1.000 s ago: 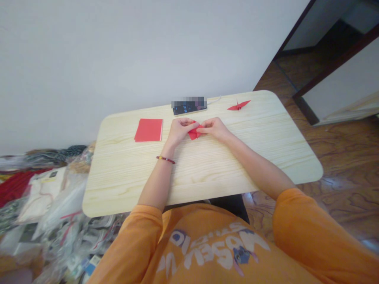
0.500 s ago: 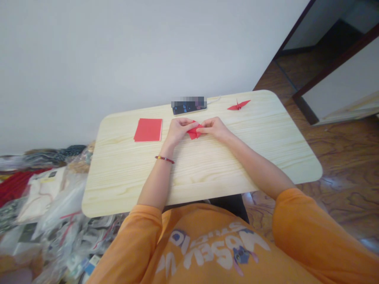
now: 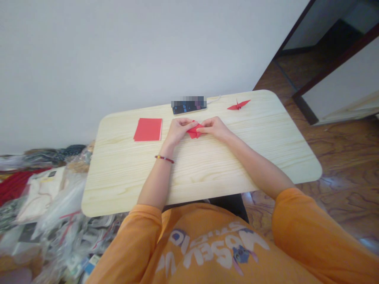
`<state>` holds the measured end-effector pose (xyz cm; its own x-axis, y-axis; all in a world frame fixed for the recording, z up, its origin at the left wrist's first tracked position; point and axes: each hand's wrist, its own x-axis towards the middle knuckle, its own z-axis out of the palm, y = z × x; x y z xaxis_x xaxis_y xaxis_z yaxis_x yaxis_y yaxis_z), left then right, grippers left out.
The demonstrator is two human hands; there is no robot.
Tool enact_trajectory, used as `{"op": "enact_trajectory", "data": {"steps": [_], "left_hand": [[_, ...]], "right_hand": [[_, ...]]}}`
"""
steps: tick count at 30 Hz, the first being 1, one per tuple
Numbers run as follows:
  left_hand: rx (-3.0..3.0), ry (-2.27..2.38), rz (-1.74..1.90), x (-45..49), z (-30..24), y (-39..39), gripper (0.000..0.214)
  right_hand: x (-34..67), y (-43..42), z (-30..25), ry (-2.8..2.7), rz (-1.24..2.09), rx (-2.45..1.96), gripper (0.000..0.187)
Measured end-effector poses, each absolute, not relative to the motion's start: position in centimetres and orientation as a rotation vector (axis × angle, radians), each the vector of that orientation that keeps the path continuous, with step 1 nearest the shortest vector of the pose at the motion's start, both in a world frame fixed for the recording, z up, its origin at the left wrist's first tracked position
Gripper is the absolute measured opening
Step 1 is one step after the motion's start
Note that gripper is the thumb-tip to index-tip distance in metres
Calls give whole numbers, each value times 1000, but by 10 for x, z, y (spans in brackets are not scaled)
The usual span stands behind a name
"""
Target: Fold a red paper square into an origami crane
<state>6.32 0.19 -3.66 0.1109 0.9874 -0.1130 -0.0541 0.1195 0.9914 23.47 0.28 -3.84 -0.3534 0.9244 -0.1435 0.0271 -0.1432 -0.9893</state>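
heaped at the far left, beside the bench, lies a pile of crinkled clear plastic bags [image 3: 60, 201] and patterned cloth, with one piece of red fabric [image 3: 17, 183] among them. next comes a pale, wood-grained bench [image 3: 124, 177] with rounded corners, and on it one neat stack of square, matte red paper sheets [image 3: 147, 129]. to the right of the stack is the left hand [image 3: 178, 132], with one thin bracelet [image 3: 164, 159] of dark red and yellow beads around its wrist. its fingers [image 3: 189, 124] are pinched closed on a single piece of folded red origami paper [image 3: 194, 133], which sits near the middle of the bench, between both hands. the right hand [image 3: 214, 128] comes in from the other side, its fingers [image 3: 205, 123] clenched on the same paper. just beyond the hands lies one black smartphone [image 3: 185, 108], partly pixelated, with a thin white cable [image 3: 214, 99] at its end. farther right, one small red origami crane [image 3: 238, 105] stands near the far edge. an orange sweatshirt [image 3: 207, 252] with white lettering covers the person's torso, and a glossy brown wooden floor [image 3: 349, 157] spreads at the far right.
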Motion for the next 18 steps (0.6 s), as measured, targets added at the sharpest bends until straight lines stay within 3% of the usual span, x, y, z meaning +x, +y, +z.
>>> {"op": "enact_trajectory", "data": {"steps": [13,18], "left_hand": [[1149,1106,1091,66,-34,0,32],[1177,1104,1104,65,-36,2,38]], "right_hand": [[235,2,-34,-1425,1613,-1119,28],[234,2,-35,-1432,1629,-1115,30]]}}
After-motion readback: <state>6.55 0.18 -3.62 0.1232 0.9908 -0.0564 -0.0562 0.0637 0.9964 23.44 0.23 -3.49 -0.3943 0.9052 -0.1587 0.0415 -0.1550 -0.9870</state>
